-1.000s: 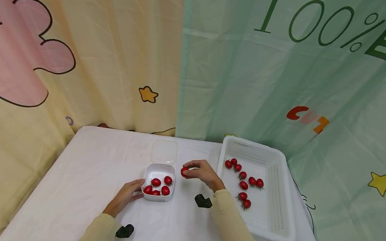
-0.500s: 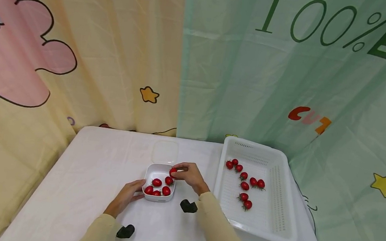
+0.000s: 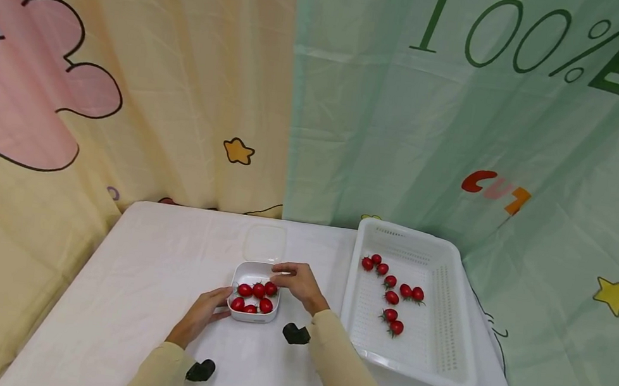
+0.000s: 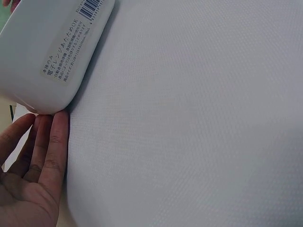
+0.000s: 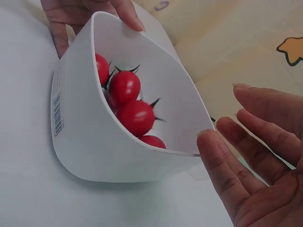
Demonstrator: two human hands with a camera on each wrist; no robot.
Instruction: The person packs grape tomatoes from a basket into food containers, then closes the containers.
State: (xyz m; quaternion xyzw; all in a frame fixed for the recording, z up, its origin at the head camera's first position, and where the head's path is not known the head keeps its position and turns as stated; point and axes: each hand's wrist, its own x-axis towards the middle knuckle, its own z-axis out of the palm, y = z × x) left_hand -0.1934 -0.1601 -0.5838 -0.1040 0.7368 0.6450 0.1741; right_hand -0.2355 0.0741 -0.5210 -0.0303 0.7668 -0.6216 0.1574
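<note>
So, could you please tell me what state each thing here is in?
Small container: uncovered, six tomatoes visible inside.
Clear lid: off, flat on the table.
White basket: open-topped, nine tomatoes visible inside.
Left hand: touching the container's side.
Right hand: holding nothing, at the container's rim.

The head view looks forward and down over the table [image 3: 165,253], far enough back to take in the box [image 3: 252,317], the basket [image 3: 429,353] and the curtain [image 3: 348,159] behind. The left wrist view looks close past the left hand [image 4: 35,175] at the box's outer wall. The right wrist view, also close, looks at a slant past the right hand [image 5: 260,156] into the box. All 3 views share the box; the 2 wrist views share its barcode [image 4: 91,8].
</note>
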